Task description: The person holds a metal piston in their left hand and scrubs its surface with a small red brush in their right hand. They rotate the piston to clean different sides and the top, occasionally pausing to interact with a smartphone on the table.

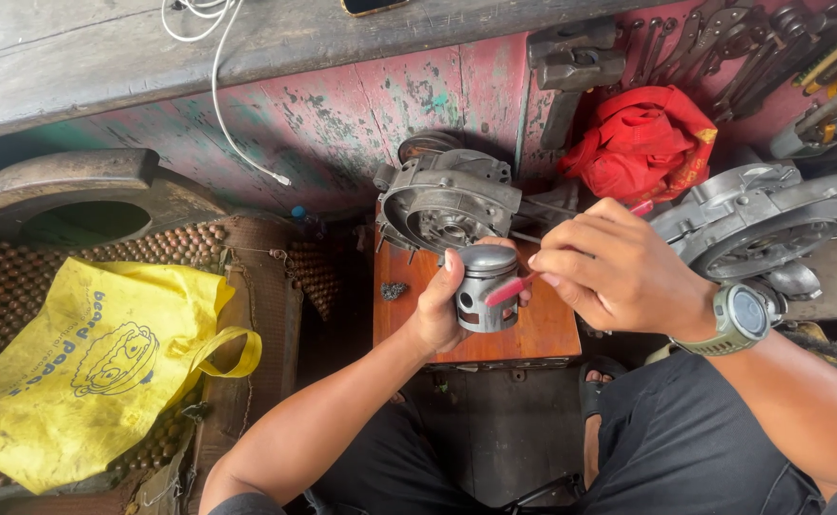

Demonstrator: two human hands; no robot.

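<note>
In the head view, a grey metal cylindrical piston (486, 286) is gripped by the left hand (442, 305), fingers closed around its side, above a small orange wooden bench (542, 334). A thin red-handled tool (509, 288) is pinched in the closed right hand (609, 272), its tip laid against the piston's wall. A grey metal engine casing (447, 200) is set at the bench's far edge. A yellow plastic bag (94, 367) is seen well apart on the left.
</note>
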